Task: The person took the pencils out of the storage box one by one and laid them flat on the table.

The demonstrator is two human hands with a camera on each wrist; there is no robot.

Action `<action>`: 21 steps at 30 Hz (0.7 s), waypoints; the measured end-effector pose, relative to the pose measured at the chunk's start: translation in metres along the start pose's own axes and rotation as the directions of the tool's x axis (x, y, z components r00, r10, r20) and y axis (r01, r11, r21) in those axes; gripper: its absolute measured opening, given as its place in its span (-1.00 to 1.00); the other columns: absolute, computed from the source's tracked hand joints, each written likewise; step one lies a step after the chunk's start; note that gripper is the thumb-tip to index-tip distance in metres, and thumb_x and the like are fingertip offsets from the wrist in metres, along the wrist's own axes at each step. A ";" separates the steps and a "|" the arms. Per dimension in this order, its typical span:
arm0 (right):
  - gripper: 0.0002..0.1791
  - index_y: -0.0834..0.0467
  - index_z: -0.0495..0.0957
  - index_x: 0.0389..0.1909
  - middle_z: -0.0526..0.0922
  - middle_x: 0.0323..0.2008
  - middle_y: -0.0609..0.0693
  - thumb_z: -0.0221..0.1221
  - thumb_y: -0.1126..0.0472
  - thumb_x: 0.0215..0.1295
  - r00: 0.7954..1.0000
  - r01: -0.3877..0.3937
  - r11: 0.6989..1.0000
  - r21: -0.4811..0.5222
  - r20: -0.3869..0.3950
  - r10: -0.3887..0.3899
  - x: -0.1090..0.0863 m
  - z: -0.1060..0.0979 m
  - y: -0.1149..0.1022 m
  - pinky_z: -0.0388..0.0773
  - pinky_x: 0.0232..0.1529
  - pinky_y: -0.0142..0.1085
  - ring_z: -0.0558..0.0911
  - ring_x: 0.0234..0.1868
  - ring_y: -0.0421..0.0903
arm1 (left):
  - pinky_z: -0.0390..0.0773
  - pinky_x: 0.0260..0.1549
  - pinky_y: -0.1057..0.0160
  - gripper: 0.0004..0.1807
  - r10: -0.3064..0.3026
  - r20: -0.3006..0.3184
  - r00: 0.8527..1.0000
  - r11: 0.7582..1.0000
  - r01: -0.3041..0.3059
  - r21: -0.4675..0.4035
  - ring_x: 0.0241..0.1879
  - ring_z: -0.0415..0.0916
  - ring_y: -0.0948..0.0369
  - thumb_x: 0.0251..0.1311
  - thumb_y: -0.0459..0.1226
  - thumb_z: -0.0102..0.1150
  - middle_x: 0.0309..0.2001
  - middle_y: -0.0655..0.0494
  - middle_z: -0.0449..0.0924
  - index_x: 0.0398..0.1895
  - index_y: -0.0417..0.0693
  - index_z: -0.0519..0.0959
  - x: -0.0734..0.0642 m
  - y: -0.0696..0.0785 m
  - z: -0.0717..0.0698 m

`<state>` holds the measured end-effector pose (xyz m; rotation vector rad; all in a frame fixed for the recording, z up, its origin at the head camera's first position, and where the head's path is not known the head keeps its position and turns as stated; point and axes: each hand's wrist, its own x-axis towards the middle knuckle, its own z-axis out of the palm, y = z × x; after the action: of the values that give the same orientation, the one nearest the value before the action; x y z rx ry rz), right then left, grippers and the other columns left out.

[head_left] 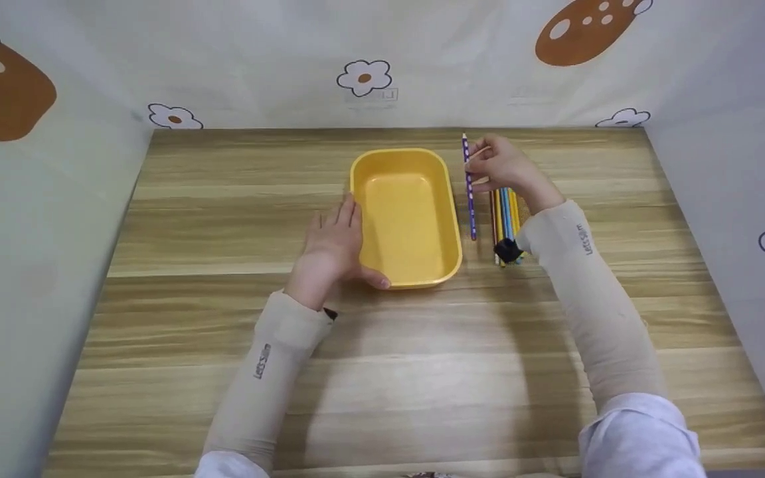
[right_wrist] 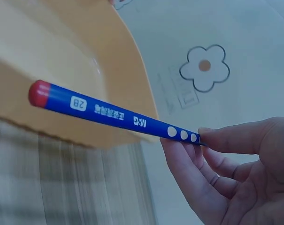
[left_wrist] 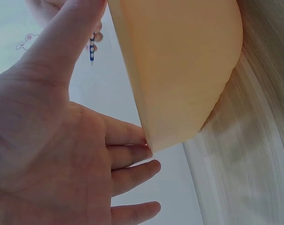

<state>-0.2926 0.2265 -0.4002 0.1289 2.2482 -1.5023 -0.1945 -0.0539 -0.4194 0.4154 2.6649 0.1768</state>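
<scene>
A yellow rectangular plastic container (head_left: 406, 229) lies with nothing in it. My left hand (head_left: 333, 245) rests against its left side, fingers straight along the rim and thumb at the near left corner; the left wrist view shows the fingertips (left_wrist: 142, 136) right at the container wall. Just beyond its right edge, my right hand (head_left: 505, 164) pinches a blue pencil (right_wrist: 99, 110) with white dots and a red end between thumb and fingers. From above, the pencil's sharpened tip points toward the back wall and its red end toward me.
Several coloured pencils (head_left: 505, 212) lie side by side beneath my right hand and wrist, partly hidden. A black strap piece (head_left: 507, 250) at the right cuff overlaps them. Pale patterned sheets (head_left: 276, 73) enclose the wooden table (head_left: 223, 226) at the back and both sides.
</scene>
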 end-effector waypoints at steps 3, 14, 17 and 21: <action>-0.79 0.21 0.27 -0.07 0.45 -0.29 0.02 0.04 0.34 0.33 1.000 0.001 1.000 -0.012 -0.021 -0.001 -0.004 -0.014 0.008 0.66 -0.35 -0.33 0.55 -0.39 -0.19 | -0.15 0.39 -0.14 0.55 0.008 -0.001 1.000 1.000 -0.008 0.004 0.48 -0.28 -0.05 -0.43 0.43 0.31 0.50 -0.17 -0.37 0.47 -0.28 -0.27 0.001 0.000 0.001; -0.72 0.22 0.26 0.00 0.48 -0.24 0.01 0.06 0.30 0.33 0.990 -0.070 0.996 -0.052 -0.129 0.063 -0.010 -0.050 0.044 0.65 -0.21 -0.29 0.59 -0.39 -0.21 | -0.16 0.41 -0.10 0.55 0.012 -0.005 1.000 0.997 -0.013 -0.071 0.48 -0.31 -0.02 -0.44 0.40 0.35 0.51 -0.13 -0.41 0.48 -0.23 -0.30 -0.001 -0.004 0.004; -0.70 0.24 0.26 0.02 0.48 -0.23 0.03 0.07 0.30 0.33 0.984 -0.102 0.992 -0.079 -0.156 0.089 -0.010 -0.056 0.053 0.65 -0.16 -0.25 0.59 -0.39 -0.22 | -0.16 0.40 -0.11 0.55 0.020 -0.011 1.000 0.996 -0.021 -0.085 0.48 -0.32 -0.02 -0.43 0.39 0.36 0.51 -0.12 -0.42 0.48 -0.23 -0.30 -0.001 -0.004 0.005; -0.64 0.28 0.25 0.07 0.45 -0.17 0.07 0.08 0.27 0.33 0.976 -0.150 0.981 -0.125 -0.176 0.127 -0.008 -0.063 0.064 0.63 -0.10 -0.21 0.58 -0.36 -0.23 | -0.16 0.40 -0.12 0.55 0.019 -0.012 1.000 0.995 -0.021 -0.099 0.48 -0.33 -0.02 -0.44 0.39 0.36 0.51 -0.12 -0.44 0.48 -0.23 -0.30 -0.001 -0.004 0.005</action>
<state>-0.2842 0.3102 -0.4314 0.3756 2.4113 -1.3017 -0.1924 -0.0575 -0.4242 0.4103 2.6499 0.3175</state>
